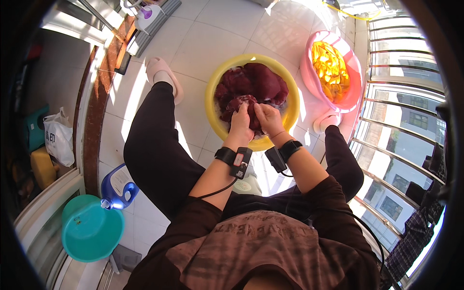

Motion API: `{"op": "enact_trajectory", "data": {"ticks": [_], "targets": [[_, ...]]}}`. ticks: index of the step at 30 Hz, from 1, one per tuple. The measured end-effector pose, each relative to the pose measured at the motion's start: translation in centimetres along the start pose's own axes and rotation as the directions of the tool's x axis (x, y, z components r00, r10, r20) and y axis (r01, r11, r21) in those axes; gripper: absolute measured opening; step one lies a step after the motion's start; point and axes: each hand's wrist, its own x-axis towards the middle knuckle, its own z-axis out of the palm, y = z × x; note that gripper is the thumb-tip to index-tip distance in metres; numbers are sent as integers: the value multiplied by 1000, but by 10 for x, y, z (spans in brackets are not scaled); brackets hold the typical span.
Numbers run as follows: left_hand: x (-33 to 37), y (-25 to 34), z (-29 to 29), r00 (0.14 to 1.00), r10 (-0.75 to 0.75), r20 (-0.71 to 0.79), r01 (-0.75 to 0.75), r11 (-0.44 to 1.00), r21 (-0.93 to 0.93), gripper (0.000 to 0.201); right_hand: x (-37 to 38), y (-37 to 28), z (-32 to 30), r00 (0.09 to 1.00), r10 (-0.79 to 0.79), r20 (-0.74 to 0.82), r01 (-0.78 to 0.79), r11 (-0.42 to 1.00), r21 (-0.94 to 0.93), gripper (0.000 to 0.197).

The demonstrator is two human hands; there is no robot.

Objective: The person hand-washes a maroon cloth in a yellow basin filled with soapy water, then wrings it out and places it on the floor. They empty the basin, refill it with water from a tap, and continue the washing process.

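Between my feet stands a yellow basin (211,104), with soaked dark red cloth (261,79) bunched up in sudsy water. Over its near side, my left hand (241,123) is closed round a fold of this cloth. Close by on the right, my right hand (269,118) pinches the same bunch. Both hands are just above the heap, thumbs near each other. A black strap with a small box sits on each wrist. What shape the garment has cannot be made out.
A pink tub (309,72) holding yellow-orange cloth (330,67) stands far right, near the barred window (401,96). At left are a blue detergent bottle (113,186), a teal basin (82,237) and a white plastic bag (59,137). A mop (145,34) lies at the far left.
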Motion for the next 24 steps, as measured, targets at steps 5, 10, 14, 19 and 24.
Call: {"op": "enact_trajectory", "data": {"ticks": [5,10,14,19,24], "targets": [[4,-14,5,899,306,314,-378,904,202,29,6,7,-35,855,434,284,-515,643,566,40],[1,-47,-7,835,323,446,-542,344,766,49,17,1,-19,879,318,356,-429,853,298,46],[8,-14,-24,942,-205,264,245,961,-127,44,2,-9,-18,866,413,283,-455,885,102,27],[23,5,-31,908,-414,70,408,909,89,36,-40,-41,-29,890,-65,450,27,996,90,25],[8,-13,-21,977,-132,166,93,970,223,16,-13,-5,-10,990,-11,139,15,1000,-24,25]]}}
